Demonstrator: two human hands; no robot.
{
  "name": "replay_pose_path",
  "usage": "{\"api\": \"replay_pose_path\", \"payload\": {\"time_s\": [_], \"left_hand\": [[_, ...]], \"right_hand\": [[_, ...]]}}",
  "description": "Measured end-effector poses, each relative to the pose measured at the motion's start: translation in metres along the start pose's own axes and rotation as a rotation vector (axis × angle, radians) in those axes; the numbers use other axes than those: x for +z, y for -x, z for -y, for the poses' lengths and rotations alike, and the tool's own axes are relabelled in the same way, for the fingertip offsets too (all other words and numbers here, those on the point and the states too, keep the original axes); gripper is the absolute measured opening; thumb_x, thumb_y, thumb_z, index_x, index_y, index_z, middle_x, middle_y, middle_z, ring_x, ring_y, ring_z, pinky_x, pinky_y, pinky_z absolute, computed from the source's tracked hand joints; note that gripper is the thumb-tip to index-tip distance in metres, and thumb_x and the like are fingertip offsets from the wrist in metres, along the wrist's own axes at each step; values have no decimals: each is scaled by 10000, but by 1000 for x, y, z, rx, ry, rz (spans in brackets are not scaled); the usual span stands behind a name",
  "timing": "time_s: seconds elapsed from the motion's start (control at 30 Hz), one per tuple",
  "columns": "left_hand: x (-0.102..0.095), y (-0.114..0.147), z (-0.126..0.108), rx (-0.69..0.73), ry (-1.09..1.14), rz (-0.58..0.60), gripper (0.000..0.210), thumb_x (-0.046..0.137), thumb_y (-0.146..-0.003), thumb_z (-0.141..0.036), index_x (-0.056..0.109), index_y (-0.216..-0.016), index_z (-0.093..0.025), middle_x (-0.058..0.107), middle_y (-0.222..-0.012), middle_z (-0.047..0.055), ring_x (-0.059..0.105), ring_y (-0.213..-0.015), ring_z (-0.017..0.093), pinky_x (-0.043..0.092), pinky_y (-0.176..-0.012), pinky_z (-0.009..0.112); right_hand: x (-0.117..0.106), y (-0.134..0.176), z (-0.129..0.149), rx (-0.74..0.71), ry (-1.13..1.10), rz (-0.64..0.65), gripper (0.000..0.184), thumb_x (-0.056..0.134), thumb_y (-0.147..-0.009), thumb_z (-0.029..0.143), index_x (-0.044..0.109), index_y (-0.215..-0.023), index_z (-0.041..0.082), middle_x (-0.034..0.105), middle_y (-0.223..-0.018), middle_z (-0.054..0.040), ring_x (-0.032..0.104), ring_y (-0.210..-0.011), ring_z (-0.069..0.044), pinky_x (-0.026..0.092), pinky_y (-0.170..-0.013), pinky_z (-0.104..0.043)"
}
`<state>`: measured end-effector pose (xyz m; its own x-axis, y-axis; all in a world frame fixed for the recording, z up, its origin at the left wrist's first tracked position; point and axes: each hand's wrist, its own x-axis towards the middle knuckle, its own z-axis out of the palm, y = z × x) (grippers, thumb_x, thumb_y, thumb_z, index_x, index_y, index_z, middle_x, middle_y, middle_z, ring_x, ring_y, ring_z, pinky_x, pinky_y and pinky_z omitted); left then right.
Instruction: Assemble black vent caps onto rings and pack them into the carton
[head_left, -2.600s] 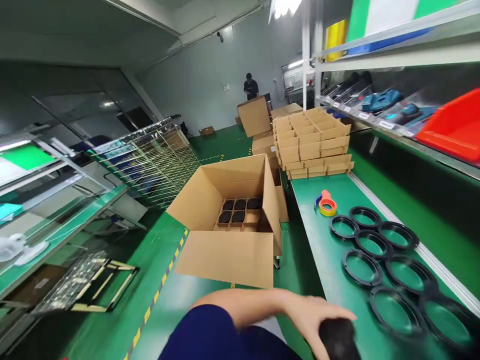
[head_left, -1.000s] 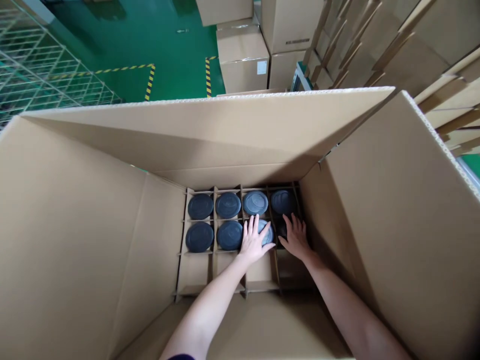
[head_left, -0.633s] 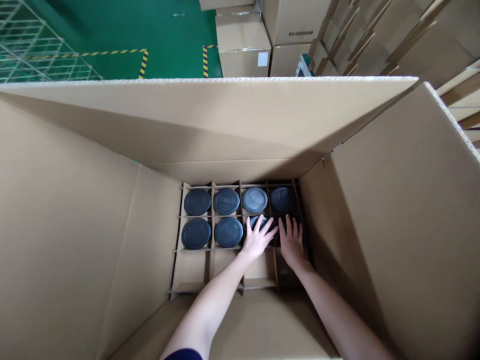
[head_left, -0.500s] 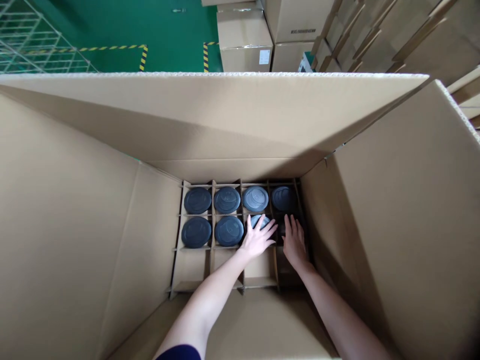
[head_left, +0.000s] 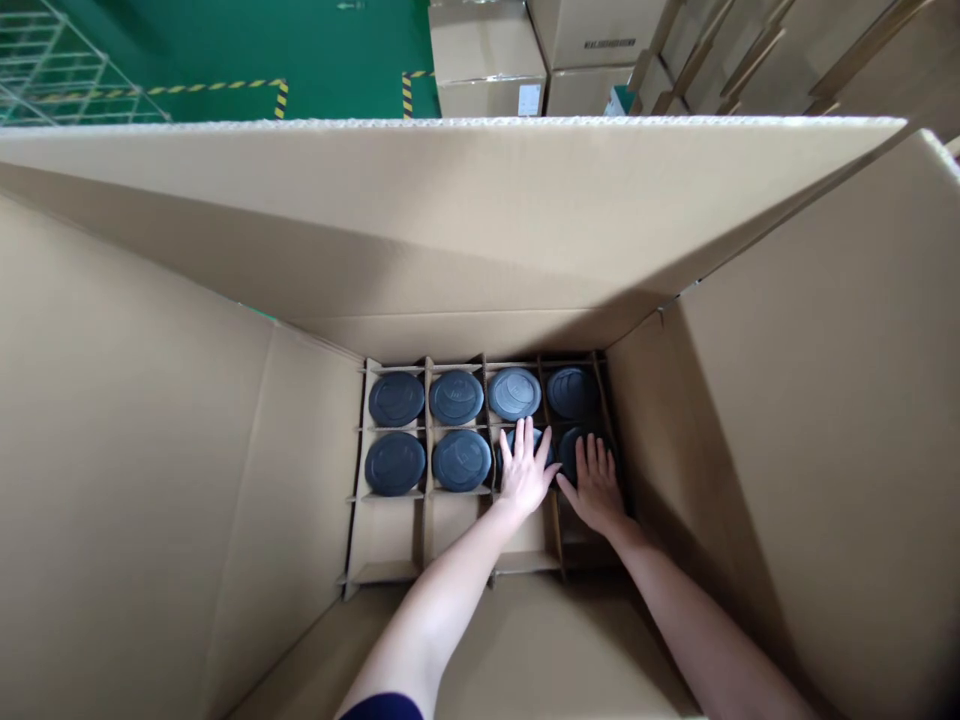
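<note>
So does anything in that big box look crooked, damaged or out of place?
Nothing stands out. The round black pieces sit flat, one per cell of the cardboard divider. The left hand and right hand each lie flat over a piece in the second row. The nearest cells hold nothing, and the big box looks sound.

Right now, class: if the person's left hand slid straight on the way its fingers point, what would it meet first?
The left hand lies flat on a round dark-grey lid and points to the far row. It would likely first meet the brown cardboard divider strip, then the lid behind; depth is uncertain.
</note>
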<state>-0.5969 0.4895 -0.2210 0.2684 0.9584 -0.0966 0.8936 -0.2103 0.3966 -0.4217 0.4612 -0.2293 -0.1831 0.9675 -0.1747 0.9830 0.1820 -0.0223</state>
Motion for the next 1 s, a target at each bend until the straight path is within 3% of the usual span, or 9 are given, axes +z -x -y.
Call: {"api": "replay_pose_path", "payload": {"time_s": [0.17,0.37,0.5,0.7,0.77,0.87,0.93,1.0], "left_hand": [[8,-4,-4,-20,19,-9,680,399,-979,-503,176,-1536,-184,60,-1607,222,8,-1499,337,134,-1158,716],[-6,-3,5,95,-5,50,509,370,-987,-507,298,-1481,-413,109,-1630,54,32,-1499,344,100,-1102,799],[-11,-2,13,132,-48,80,505,337,-987,-531,335,-1471,-389,121,-1628,33,10,-1500,340,63,-1088,818],[-6,-5,15,116,-67,115,558,316,-1010,-459,178,-1530,-313,74,-1630,93,-2,-1502,321,29,-1122,776],[-5,-6,13,93,-63,157,573,342,-1007,-461,168,-1532,-307,54,-1630,99,-13,-1500,329,22,-1126,767],[-10,-10,13,39,-76,202,588,423,-991,-466,214,-1520,-321,75,-1629,95,29,-1497,343,77,-1135,748],[-21,-11,14,26,-101,189,581,481,-976,-465,276,-1502,-330,137,-1623,88,97,-1491,337,147,-1158,689],[-39,-6,5,24,-127,132,536,491,-982,-423,347,-1480,-290,209,-1607,106,156,-1477,344,197,-1168,631]], "right_hand": [[1,-2,2,-16,39,4,773,384,-976,520,185,-1548,40,81,-1609,-244,76,-1489,-375,189,-1169,-555],[-5,-5,2,10,25,32,740,365,-983,524,182,-1564,104,129,-1615,-205,95,-1491,-349,162,-1166,-583],[-2,-6,10,51,1,27,757,387,-979,551,194,-1563,110,105,-1613,-224,71,-1492,-359,114,-1167,-605],[-8,-15,21,62,-94,174,765,364,-974,595,141,-1578,184,12,-1626,-197,-8,-1491,-387,21,-1145,-663],[-24,-19,20,68,-140,259,756,347,-977,602,139,-1578,193,2,-1628,-188,-10,-1494,-376,27,-1154,-648],[-67,-19,29,100,-206,365,745,377,-974,590,199,-1570,178,46,-1626,-196,21,-1493,-379,63,-1166,-629],[-103,-2,39,71,-279,385,746,481,-952,518,241,-1561,159,107,-1615,-214,88,-1487,-390,128,-1173,-608],[-139,34,46,-78,-440,350,736,570,-914,425,290,-1547,174,248,-1585,-202,260,-1447,-367,250,-1167,-534]]}}
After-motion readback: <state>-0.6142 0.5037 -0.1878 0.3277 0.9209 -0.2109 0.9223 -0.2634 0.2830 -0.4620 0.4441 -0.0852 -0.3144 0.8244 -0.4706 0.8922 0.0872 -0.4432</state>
